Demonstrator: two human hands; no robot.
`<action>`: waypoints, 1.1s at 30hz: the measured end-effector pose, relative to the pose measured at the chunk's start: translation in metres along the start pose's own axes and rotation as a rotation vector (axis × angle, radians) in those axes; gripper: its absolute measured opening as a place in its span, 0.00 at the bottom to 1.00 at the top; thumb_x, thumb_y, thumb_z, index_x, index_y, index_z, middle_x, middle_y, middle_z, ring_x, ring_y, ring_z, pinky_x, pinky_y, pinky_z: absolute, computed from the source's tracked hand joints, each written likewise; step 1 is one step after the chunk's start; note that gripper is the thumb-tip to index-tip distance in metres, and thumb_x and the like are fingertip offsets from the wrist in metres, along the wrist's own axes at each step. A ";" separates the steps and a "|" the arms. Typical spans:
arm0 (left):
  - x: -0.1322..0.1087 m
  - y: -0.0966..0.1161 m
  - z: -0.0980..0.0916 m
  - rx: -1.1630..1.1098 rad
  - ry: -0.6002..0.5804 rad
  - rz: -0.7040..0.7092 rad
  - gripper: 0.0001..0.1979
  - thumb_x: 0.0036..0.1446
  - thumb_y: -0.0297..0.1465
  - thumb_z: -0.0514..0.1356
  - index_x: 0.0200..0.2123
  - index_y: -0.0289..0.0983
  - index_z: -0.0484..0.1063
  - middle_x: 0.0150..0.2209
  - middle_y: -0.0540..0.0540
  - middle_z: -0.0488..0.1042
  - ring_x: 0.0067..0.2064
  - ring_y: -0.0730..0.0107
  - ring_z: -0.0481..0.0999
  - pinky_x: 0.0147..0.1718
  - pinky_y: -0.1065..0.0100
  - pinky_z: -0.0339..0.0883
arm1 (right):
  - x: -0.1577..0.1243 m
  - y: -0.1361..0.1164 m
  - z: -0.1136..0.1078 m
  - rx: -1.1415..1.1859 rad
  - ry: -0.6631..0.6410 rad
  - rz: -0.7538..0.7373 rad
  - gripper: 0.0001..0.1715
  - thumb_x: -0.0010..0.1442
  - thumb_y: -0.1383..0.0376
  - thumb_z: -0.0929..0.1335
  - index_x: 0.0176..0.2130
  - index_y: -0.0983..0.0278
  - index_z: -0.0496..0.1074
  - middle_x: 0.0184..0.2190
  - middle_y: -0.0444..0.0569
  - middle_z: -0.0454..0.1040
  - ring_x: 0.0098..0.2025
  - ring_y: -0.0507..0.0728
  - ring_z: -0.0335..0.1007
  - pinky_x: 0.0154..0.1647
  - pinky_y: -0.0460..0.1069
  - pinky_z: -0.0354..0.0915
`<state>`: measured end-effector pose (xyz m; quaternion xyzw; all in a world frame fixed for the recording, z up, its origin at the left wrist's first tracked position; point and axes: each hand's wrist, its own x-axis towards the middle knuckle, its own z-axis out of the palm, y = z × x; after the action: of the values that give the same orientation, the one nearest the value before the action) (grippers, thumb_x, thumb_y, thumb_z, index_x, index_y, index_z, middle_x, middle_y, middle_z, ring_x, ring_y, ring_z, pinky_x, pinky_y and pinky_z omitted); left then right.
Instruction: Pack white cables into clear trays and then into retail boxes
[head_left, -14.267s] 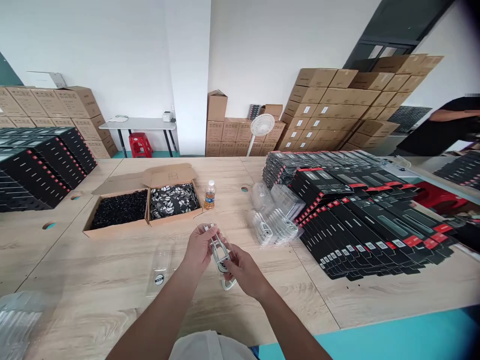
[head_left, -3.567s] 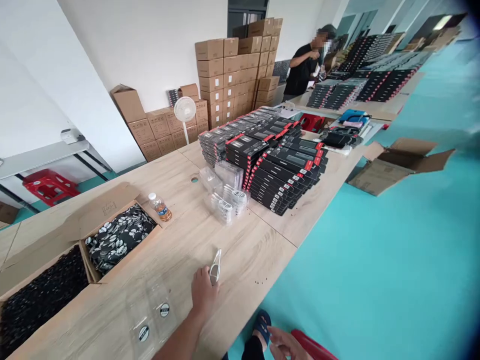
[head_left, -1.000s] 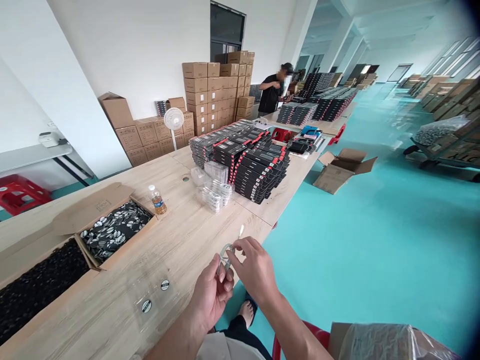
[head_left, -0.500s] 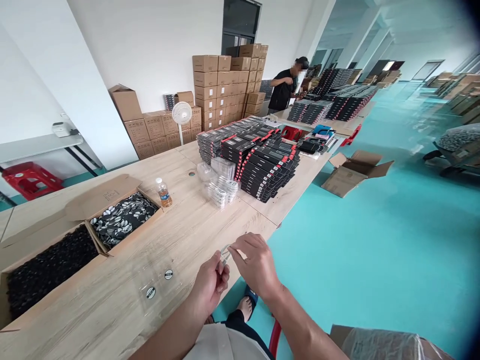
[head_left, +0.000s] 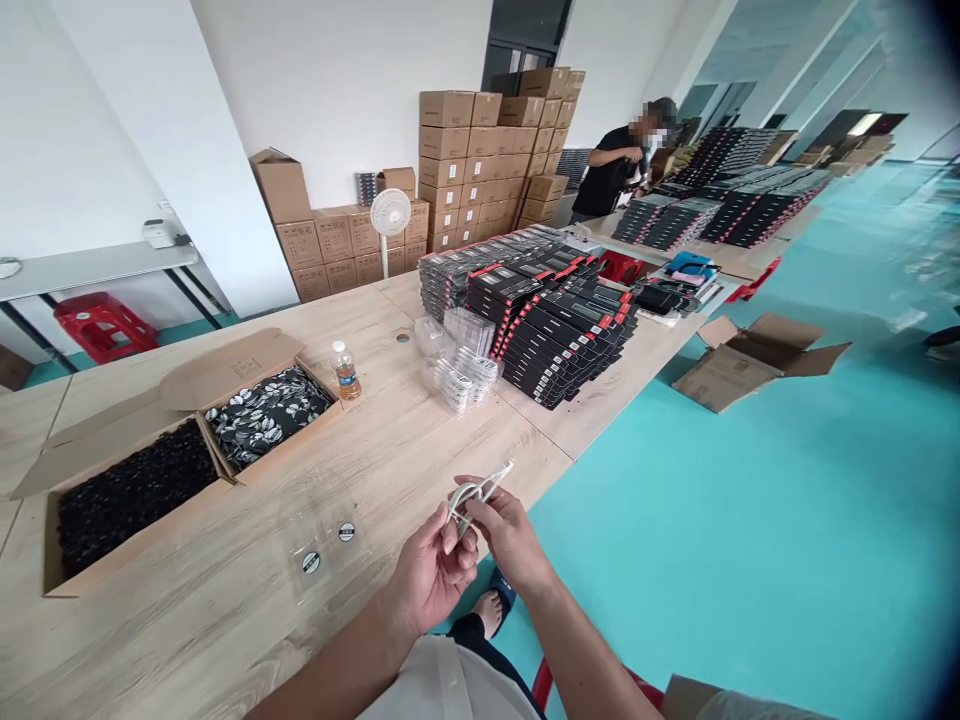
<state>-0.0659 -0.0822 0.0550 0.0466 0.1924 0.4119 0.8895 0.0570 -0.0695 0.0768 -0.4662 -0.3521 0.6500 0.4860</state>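
Note:
A coiled white cable (head_left: 471,492) is held between both hands at the near edge of the wooden table (head_left: 390,450). My left hand (head_left: 435,575) cups it from below with fingers curled, palm turned up. My right hand (head_left: 506,530) pinches the coil from above, and the cable's plug ends stick out toward the upper right. Clear plastic trays with round black stickers (head_left: 324,545) lie on the table just left of my hands.
An open cardboard box (head_left: 187,440) holds black parts and patterned packets. A small bottle (head_left: 346,371), a pile of clear trays with cables (head_left: 459,368) and stacked black retail boxes (head_left: 555,320) sit further back. Another person (head_left: 619,165) stands at a far table. Teal floor lies to the right.
The view has swung a little to the left. Both hands stay on the white cable, and the coil now shows more clearly above my fingers with its ends pointing up right.

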 end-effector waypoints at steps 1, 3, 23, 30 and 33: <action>0.000 -0.001 0.000 -0.023 -0.020 0.002 0.24 0.59 0.41 0.60 0.17 0.35 0.59 0.24 0.45 0.69 0.23 0.78 0.65 0.17 0.77 0.51 | -0.001 0.001 0.003 0.052 -0.015 0.016 0.23 0.53 0.58 0.70 0.47 0.63 0.70 0.36 0.48 0.78 0.20 0.50 0.66 0.20 0.48 0.61; 0.000 -0.002 0.002 -0.072 -0.037 0.006 0.23 0.59 0.40 0.59 0.17 0.34 0.61 0.24 0.45 0.70 0.23 0.79 0.66 0.17 0.77 0.52 | -0.001 0.001 0.008 0.133 -0.034 0.046 0.23 0.54 0.57 0.69 0.49 0.61 0.69 0.40 0.50 0.78 0.21 0.51 0.68 0.17 0.47 0.60; -0.028 0.060 -0.165 2.289 0.751 0.205 0.15 0.59 0.18 0.46 0.41 0.33 0.69 0.43 0.35 0.72 0.47 0.52 0.68 0.46 0.54 0.54 | 0.055 0.087 0.001 -0.142 0.030 0.320 0.17 0.53 0.52 0.69 0.34 0.63 0.69 0.20 0.41 0.69 0.19 0.50 0.65 0.21 0.46 0.61; -0.007 0.060 -0.142 2.387 0.461 0.326 0.15 0.54 0.15 0.49 0.38 0.36 0.69 0.35 0.41 0.74 0.39 0.59 0.71 0.41 0.59 0.54 | 0.063 0.088 -0.005 -0.294 0.125 0.294 0.14 0.54 0.54 0.67 0.31 0.63 0.70 0.33 0.51 0.75 0.38 0.57 0.74 0.23 0.46 0.66; 0.002 0.045 -0.112 2.393 0.280 0.445 0.14 0.58 0.19 0.49 0.39 0.37 0.70 0.36 0.41 0.75 0.38 0.59 0.71 0.41 0.59 0.54 | 0.066 0.081 -0.006 -0.363 0.150 0.246 0.15 0.54 0.52 0.68 0.32 0.62 0.71 0.36 0.51 0.75 0.41 0.58 0.73 0.23 0.45 0.66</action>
<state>-0.1400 -0.0595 -0.0375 0.8217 0.5313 0.1198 0.1676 0.0316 -0.0286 -0.0163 -0.6325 -0.3666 0.5940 0.3358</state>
